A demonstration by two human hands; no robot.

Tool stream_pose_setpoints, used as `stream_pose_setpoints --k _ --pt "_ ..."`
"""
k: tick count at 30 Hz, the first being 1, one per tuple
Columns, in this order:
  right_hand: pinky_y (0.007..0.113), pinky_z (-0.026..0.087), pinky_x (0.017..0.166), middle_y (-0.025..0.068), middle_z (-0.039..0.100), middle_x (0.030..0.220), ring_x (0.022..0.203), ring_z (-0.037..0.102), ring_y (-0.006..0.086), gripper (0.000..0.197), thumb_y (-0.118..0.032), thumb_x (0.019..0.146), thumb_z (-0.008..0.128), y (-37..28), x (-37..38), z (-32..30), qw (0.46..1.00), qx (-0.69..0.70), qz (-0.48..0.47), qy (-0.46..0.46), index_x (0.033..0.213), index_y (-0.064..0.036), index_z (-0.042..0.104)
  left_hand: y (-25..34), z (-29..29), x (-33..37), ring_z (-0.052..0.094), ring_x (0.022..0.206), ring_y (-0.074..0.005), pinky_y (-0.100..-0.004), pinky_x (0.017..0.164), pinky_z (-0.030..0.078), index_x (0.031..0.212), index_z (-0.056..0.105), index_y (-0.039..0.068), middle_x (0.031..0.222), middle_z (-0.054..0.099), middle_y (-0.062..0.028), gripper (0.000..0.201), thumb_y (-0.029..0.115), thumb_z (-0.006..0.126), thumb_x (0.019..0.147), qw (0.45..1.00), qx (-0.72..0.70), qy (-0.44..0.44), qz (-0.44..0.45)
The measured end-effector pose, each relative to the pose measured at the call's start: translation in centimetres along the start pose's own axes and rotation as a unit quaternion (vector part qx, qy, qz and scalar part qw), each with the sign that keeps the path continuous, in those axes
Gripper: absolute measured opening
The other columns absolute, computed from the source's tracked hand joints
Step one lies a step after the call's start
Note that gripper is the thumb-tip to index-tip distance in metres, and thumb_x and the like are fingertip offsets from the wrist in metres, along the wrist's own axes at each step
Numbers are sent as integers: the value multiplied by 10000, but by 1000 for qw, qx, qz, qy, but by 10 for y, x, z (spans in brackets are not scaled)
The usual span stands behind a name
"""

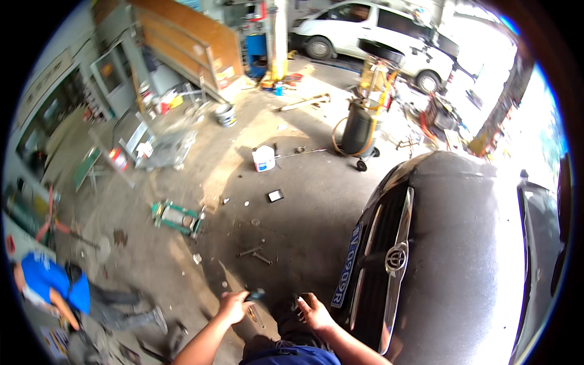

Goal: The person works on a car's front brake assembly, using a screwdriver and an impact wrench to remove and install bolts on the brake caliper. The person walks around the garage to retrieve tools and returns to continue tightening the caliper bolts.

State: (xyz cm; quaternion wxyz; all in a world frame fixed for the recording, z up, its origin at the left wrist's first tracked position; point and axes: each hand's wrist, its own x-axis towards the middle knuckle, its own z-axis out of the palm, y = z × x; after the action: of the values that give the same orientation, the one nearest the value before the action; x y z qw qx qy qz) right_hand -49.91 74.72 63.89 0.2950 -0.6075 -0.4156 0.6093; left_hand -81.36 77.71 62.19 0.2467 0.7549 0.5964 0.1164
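Observation:
My left hand point(233, 306) is closed around a small dark teal object point(255, 294), blurred, whose kind I cannot make out. Just below those fingers shows a thin metallic tool point(256, 316); whether it is held or lies on the floor is unclear. My right hand point(315, 314) has its fingers curled in front of my dark trousers, and what it holds, if anything, is hidden. Close on its right is the front of a dark car point(450, 261) with a chrome grille point(398, 258). Several wrenches point(255, 252) lie on the floor ahead.
A green floor jack point(178, 218) stands at left, a white bucket point(264, 159) ahead. Farther off are a wheeled dark tank point(359, 129) with an orange hose and a white van point(365, 27). At lower left, a person in a blue shirt point(55, 281) bends over.

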Motion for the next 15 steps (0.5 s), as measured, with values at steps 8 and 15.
stream_pose_setpoints --k 8,15 --pt "369 592 762 184 756 1000 816 749 255 499 -354 1016 656 -153 182 -148 996 -76 -5 48 1331 23 571 -242 -12 21 731 823 -297 -448 641 562 1077 690 5 952 766 -124 334 300 767 939 721 -188 90 -661" --pt "321 579 665 107 744 961 742 696 152 425 -342 1018 669 -182 342 -273 984 -13 51 173 1278 -10 625 -198 17 276 736 936 -296 -448 758 571 1236 628 14 1053 748 -160 445 324 762 946 779 -55 -195 -593"
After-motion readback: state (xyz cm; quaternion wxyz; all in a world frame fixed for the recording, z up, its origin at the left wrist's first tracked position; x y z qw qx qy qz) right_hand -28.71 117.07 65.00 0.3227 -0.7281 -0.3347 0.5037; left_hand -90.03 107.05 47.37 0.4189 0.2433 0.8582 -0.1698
